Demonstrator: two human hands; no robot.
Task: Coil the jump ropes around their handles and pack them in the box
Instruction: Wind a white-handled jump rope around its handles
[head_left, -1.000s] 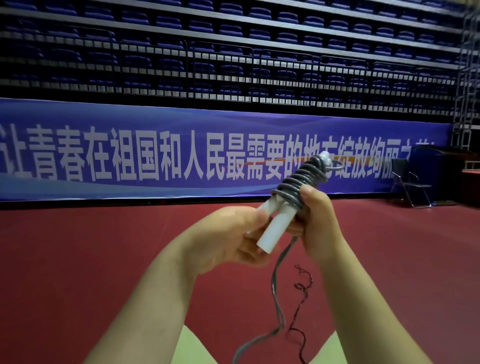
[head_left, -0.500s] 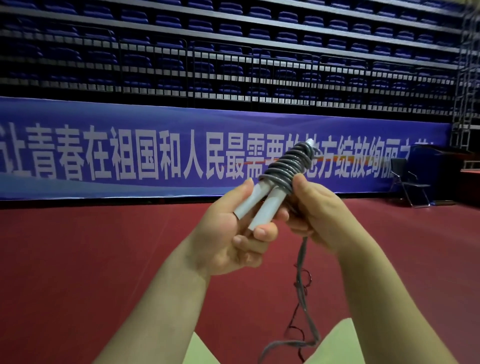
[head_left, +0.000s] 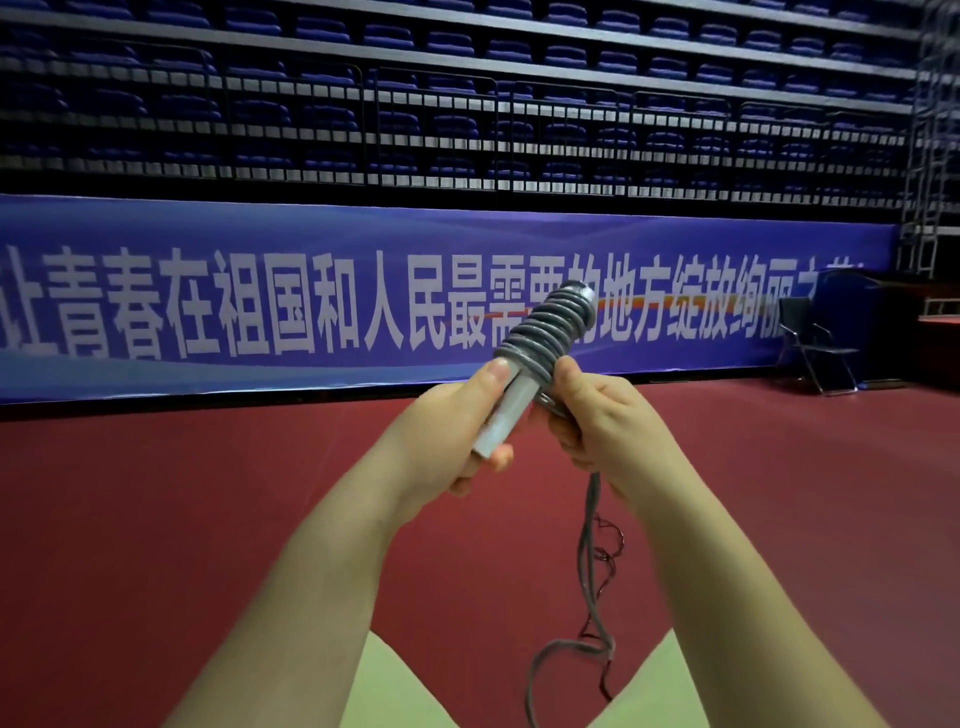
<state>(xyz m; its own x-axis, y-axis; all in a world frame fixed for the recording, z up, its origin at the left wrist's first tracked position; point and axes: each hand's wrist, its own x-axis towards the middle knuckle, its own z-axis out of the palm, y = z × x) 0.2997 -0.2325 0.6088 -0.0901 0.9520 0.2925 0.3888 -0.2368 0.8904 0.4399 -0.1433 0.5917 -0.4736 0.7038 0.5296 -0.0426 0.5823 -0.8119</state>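
Two hands hold a jump rope above a red floor (head_left: 208, 519). The left hand (head_left: 441, 441) grips the white handles (head_left: 506, 410) at their lower end, thumb laid along them. The right hand (head_left: 597, 415) pinches the grey rope (head_left: 550, 327), which sits coiled round the upper part of the tilted handles; its loose length hangs down from this hand toward the floor. No box is in view. Behind stand a blue banner (head_left: 260, 301), rows of blue seats (head_left: 467, 78) and a folding chair (head_left: 815, 343).
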